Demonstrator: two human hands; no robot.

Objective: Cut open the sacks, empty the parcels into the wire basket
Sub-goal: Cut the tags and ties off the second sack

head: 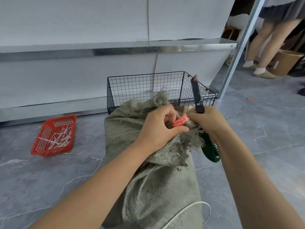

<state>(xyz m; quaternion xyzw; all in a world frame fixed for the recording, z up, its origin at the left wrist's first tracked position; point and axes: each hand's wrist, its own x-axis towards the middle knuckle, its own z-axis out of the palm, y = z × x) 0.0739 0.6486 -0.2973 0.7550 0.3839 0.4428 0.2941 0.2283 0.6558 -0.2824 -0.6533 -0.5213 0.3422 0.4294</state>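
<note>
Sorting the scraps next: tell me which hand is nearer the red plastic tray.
Left. The left hand grips the sack on the side toward the red tray; the right hand, holding the cutter, is farther off.

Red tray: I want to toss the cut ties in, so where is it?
In the head view the red tray lies on the floor at left, beside the sack, below the metal shelf.

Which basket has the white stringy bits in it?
The red plastic basket on the floor to the left holds the white strips. The black wire basket behind the sack has none showing.
</note>
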